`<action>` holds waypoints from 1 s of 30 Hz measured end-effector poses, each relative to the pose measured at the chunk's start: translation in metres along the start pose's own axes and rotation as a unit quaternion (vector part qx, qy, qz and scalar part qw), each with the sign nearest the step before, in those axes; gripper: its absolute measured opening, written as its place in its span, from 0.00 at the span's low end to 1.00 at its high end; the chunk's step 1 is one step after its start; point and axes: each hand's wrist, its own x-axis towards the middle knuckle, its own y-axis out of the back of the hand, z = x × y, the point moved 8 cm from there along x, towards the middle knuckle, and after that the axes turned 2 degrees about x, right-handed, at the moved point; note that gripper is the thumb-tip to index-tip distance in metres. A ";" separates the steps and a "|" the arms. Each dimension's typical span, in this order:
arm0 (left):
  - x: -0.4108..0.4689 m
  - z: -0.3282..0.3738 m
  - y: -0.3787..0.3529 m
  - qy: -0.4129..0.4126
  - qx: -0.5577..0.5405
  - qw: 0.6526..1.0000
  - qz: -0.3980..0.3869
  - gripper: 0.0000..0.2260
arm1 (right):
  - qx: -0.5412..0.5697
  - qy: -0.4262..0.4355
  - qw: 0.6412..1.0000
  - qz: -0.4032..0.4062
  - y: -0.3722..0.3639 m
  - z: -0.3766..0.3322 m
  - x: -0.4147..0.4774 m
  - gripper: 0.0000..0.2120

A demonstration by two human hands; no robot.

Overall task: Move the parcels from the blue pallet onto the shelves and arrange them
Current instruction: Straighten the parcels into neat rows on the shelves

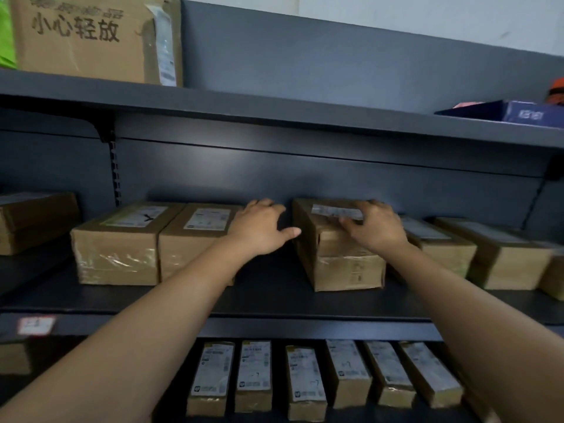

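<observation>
A brown cardboard parcel (338, 261) with a white label on top stands on the middle shelf (268, 297), a little askew. My right hand (377, 227) lies on its top right, fingers curled over the label. My left hand (262, 227) hovers in the gap to the parcel's left, fingers spread, the thumb tip at the parcel's left edge. Left of that gap two taped parcels (152, 242) stand side by side. The blue pallet is out of view.
More parcels (476, 251) line the middle shelf to the right, and one (33, 221) sits at the far left. The lower shelf holds a row of several narrow labelled boxes (308, 380). On the top shelf stand a large carton (91, 38) and a blue box (515, 112).
</observation>
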 end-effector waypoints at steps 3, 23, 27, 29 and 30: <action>0.014 0.051 -0.020 -0.025 -0.004 0.999 -0.022 0.32 | -0.015 -0.045 0.999 -0.027 0.006 0.061 0.003 0.21; 0.016 0.087 -0.037 0.003 0.002 1.000 0.001 0.24 | 0.000 0.007 0.994 -0.114 -0.014 0.126 -0.010 0.27; 0.005 0.055 -0.028 0.025 0.000 0.999 -0.024 0.25 | 0.006 0.053 0.991 -0.120 -0.021 0.104 -0.011 0.25; 0.002 0.044 -0.025 0.033 0.006 0.999 -0.040 0.25 | 0.009 0.065 0.992 -0.111 -0.022 0.094 -0.013 0.24; 0.000 0.040 -0.024 0.035 0.009 0.998 -0.045 0.25 | 0.014 0.067 0.992 -0.104 -0.022 0.089 -0.014 0.24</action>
